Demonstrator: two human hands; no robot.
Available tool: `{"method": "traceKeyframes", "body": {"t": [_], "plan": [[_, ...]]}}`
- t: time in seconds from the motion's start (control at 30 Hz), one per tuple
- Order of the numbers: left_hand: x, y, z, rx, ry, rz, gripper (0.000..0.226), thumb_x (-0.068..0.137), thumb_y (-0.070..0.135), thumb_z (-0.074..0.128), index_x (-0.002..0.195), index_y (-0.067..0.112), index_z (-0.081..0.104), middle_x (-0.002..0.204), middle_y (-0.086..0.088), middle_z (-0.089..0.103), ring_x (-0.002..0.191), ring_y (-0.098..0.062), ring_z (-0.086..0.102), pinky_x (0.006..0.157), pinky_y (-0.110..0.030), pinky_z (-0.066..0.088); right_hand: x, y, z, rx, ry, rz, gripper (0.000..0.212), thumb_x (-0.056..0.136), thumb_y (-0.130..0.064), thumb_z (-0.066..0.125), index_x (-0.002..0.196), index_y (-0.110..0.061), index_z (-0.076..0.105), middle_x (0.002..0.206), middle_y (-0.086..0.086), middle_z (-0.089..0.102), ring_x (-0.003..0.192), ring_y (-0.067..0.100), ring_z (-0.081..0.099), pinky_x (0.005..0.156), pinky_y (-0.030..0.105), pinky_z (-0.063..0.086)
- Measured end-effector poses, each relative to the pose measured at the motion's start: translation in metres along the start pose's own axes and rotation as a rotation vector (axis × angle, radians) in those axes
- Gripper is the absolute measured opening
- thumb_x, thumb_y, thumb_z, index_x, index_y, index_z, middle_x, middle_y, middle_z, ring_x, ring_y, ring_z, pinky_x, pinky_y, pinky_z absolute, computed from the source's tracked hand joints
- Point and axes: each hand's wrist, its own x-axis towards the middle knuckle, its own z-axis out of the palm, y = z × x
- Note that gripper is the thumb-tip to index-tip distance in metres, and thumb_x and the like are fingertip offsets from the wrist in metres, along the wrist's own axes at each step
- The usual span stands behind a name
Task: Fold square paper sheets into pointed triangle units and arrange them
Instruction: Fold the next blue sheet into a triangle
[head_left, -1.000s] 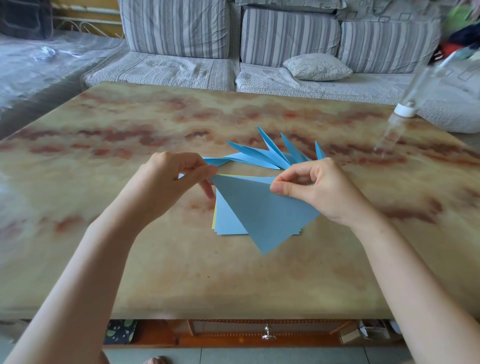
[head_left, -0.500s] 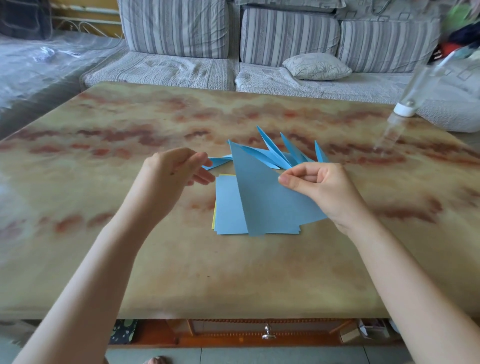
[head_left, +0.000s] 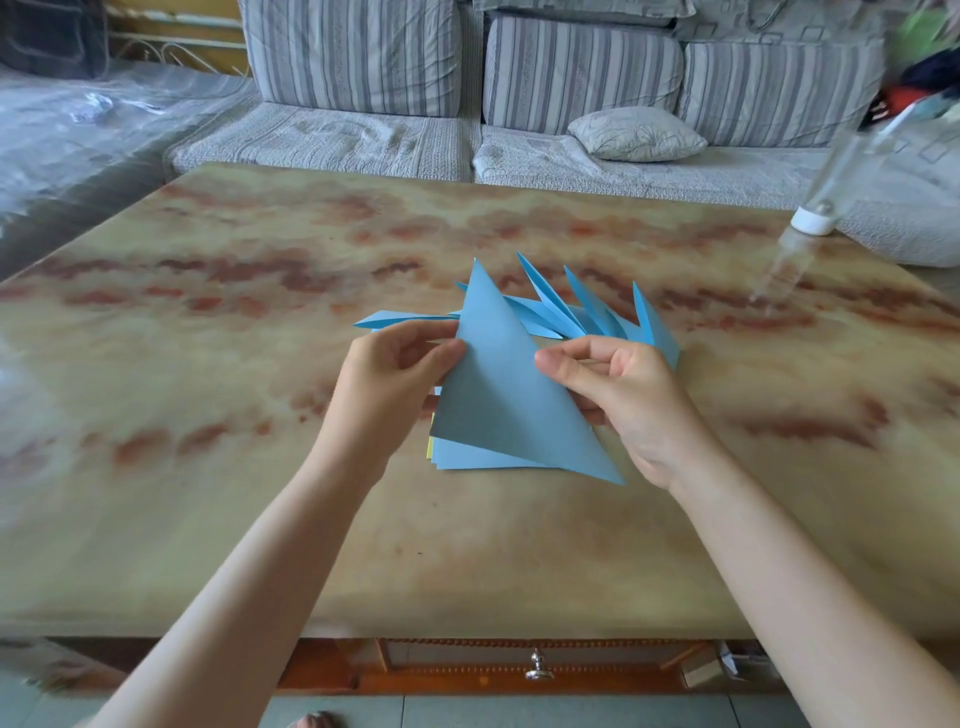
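Note:
I hold a blue paper sheet (head_left: 498, 395) bent into a tall triangle above the marbled table (head_left: 208, 312), one corner up and one corner down to the right. My left hand (head_left: 400, 384) pinches its left edge; my right hand (head_left: 613, 395) pinches its right edge. Under it lies a small stack of blue square sheets (head_left: 467, 460) with a yellow edge showing at the left. Behind my hands several folded blue pointed units (head_left: 587, 312) fan out on the table, tips pointing away.
A clear plastic bottle with a white cap (head_left: 813, 218) hovers blurred at the table's far right. A striped grey sofa (head_left: 571, 78) with a small cushion (head_left: 636, 134) runs along the far side. A drawer knob (head_left: 537, 673) shows below the table's near edge.
The sheet was lifted off the stack and turned so one corner points up. My left hand let go of it briefly, then took hold of its left edge again.

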Motion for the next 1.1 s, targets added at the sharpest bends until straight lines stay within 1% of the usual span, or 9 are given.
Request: {"method": "traceKeyframes", "body": {"t": [0.13, 0.27, 0.33, 0.43, 0.57, 0.67, 0.93, 1.03, 1.1], "plan": [[0.003, -0.002, -0.005, -0.017, -0.014, -0.041, 0.014, 0.092, 0.012, 0.06, 0.099, 0.019, 0.07, 0.081, 0.007, 0.072, 0.074, -0.003, 0.066, 0.063, -0.02, 0.056, 0.002, -0.003, -0.008, -0.06, -0.07, -0.207, 0.02, 0.092, -0.003, 0.059, 0.104, -0.016, 0.065, 0.095, -0.002, 0.073, 0.071, 0.014, 0.065, 0.062, 0.024, 0.051], [0.002, -0.002, -0.007, -0.04, -0.075, -0.081, 0.017, 0.092, 0.012, 0.06, 0.105, 0.014, 0.07, 0.091, 0.001, 0.073, 0.075, -0.004, 0.067, 0.065, -0.019, 0.056, 0.0, -0.003, -0.012, -0.123, -0.176, -0.325, 0.039, 0.082, 0.008, 0.066, 0.09, -0.03, 0.075, 0.114, -0.009, 0.057, 0.08, 0.009, 0.059, 0.073, 0.024, 0.052], [0.002, -0.001, -0.006, -0.043, -0.097, -0.083, 0.017, 0.092, 0.012, 0.06, 0.106, 0.012, 0.07, 0.091, 0.0, 0.074, 0.075, -0.005, 0.068, 0.064, -0.019, 0.055, 0.0, -0.002, -0.011, -0.124, -0.202, -0.315, 0.04, 0.078, 0.005, 0.07, 0.082, -0.035, 0.077, 0.116, -0.012, 0.052, 0.075, 0.009, 0.059, 0.076, 0.021, 0.052], [0.002, -0.001, -0.006, -0.067, -0.131, -0.096, 0.017, 0.091, 0.012, 0.061, 0.105, 0.011, 0.071, 0.093, -0.003, 0.074, 0.079, -0.011, 0.068, 0.067, -0.021, 0.055, 0.001, -0.002, -0.011, -0.134, -0.226, -0.331, 0.026, 0.075, -0.008, 0.07, 0.077, -0.033, 0.077, 0.117, -0.011, 0.055, 0.089, 0.009, 0.062, 0.08, 0.021, 0.051], [0.0, 0.001, -0.004, -0.139, -0.184, -0.145, 0.016, 0.093, 0.011, 0.057, 0.097, 0.016, 0.071, 0.084, 0.002, 0.073, 0.073, -0.01, 0.067, 0.071, -0.028, 0.057, 0.003, -0.001, -0.012, 0.001, -0.25, -0.281, 0.022, 0.055, -0.013, 0.087, 0.071, -0.026, 0.078, 0.103, -0.006, 0.067, 0.093, 0.008, 0.066, 0.082, 0.02, 0.05], [-0.002, 0.004, -0.002, -0.253, -0.251, -0.172, 0.016, 0.091, 0.01, 0.057, 0.101, 0.014, 0.069, 0.084, 0.003, 0.073, 0.072, -0.007, 0.067, 0.063, -0.025, 0.057, 0.005, -0.001, -0.011, 0.061, -0.199, -0.228, 0.008, 0.06, -0.025, 0.078, 0.068, -0.022, 0.077, 0.091, -0.008, 0.073, 0.091, 0.01, 0.066, 0.083, 0.024, 0.052], [-0.005, 0.003, 0.002, -0.303, -0.242, -0.123, 0.02, 0.09, -0.005, 0.054, 0.101, 0.009, 0.063, 0.082, -0.001, 0.073, 0.07, -0.013, 0.069, 0.062, -0.023, 0.056, 0.003, -0.002, -0.001, 0.116, 0.023, -0.191, 0.011, 0.073, -0.016, 0.072, 0.081, -0.009, 0.068, 0.073, 0.005, 0.073, 0.065, 0.026, 0.071, 0.062, 0.031, 0.059], [-0.006, 0.003, 0.004, -0.28, -0.24, -0.12, 0.015, 0.095, 0.01, 0.052, 0.105, 0.008, 0.064, 0.089, -0.002, 0.074, 0.076, -0.016, 0.07, 0.069, -0.029, 0.058, 0.002, -0.002, 0.0, 0.121, 0.048, -0.19, 0.007, 0.079, -0.004, 0.07, 0.085, -0.007, 0.067, 0.073, 0.005, 0.073, 0.062, 0.023, 0.07, 0.061, 0.029, 0.058], [-0.006, 0.004, 0.004, -0.24, -0.227, -0.133, 0.027, 0.098, 0.028, 0.047, 0.109, 0.012, 0.066, 0.098, -0.005, 0.074, 0.084, -0.02, 0.071, 0.079, -0.036, 0.058, 0.002, -0.002, 0.001, 0.119, 0.042, -0.181, 0.008, 0.079, -0.001, 0.07, 0.086, -0.006, 0.067, 0.072, 0.004, 0.073, 0.06, 0.021, 0.069, 0.061, 0.027, 0.057]]}}
